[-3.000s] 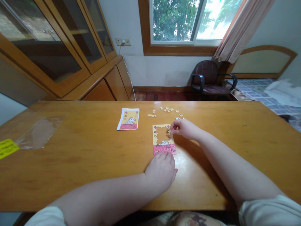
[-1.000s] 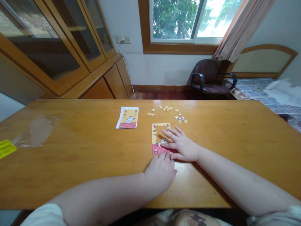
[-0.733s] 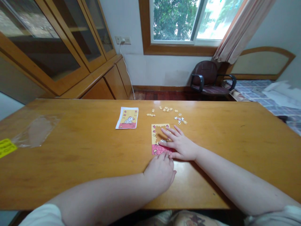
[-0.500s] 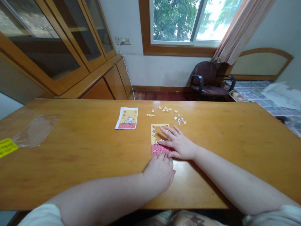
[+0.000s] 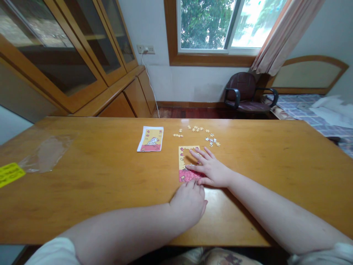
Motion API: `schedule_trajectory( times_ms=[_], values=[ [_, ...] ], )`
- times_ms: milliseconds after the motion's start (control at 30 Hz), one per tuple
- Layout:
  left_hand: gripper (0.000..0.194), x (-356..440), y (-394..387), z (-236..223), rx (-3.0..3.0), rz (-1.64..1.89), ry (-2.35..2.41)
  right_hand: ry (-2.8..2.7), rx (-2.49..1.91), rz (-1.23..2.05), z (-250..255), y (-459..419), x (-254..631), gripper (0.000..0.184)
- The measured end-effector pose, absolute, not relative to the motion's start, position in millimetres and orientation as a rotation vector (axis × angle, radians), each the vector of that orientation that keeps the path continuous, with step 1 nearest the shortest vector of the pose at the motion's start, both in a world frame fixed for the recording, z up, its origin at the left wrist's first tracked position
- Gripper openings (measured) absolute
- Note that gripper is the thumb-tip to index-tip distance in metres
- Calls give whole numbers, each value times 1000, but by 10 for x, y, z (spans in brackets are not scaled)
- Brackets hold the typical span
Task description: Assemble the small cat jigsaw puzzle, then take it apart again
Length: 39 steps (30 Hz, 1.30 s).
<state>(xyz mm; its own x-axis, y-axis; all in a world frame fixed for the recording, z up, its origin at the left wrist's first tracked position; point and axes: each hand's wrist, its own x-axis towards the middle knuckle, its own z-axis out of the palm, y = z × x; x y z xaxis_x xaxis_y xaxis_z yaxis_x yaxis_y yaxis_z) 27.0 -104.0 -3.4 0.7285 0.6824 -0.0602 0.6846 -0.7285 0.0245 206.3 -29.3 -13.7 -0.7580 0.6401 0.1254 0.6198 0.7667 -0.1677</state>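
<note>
A small partly built jigsaw puzzle [image 5: 184, 162], yellow above and pink below, lies on the wooden table [image 5: 110, 176]. My right hand [image 5: 211, 169] lies flat on the puzzle's right side with its fingers spread, pressing on the pieces. Just below the pink bottom edge rests my left hand [image 5: 189, 204], palm down, fingers loosely curled with their tips touching the edge; nothing shows in it. Several loose puzzle pieces [image 5: 198, 133] lie scattered beyond the puzzle.
A printed reference card [image 5: 150, 138] lies left of the puzzle. A clear plastic bag [image 5: 46, 152] and a yellow label [image 5: 9, 173] sit at the table's left end. Beyond the table stand a cabinet [image 5: 82, 62], a chair [image 5: 244, 92] and a bed [image 5: 314, 106].
Three seconds ago my right hand was pinching at the puzzle's upper right corner. It has since come down and spread flat over the puzzle's right side. My left hand has stayed put.
</note>
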Motion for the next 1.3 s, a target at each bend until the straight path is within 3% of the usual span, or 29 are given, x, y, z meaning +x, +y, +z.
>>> schedule_trajectory(
  times_ms=[867,1300],
  values=[
    [51,258,-1045,-63,2885,-41,1133,-2697,-1073,213,-137,-275,2105,67],
    [47,268,-1037,-25,2865,-76,1146,-2768,-1125,287,-139,-326,2028,56]
  ],
)
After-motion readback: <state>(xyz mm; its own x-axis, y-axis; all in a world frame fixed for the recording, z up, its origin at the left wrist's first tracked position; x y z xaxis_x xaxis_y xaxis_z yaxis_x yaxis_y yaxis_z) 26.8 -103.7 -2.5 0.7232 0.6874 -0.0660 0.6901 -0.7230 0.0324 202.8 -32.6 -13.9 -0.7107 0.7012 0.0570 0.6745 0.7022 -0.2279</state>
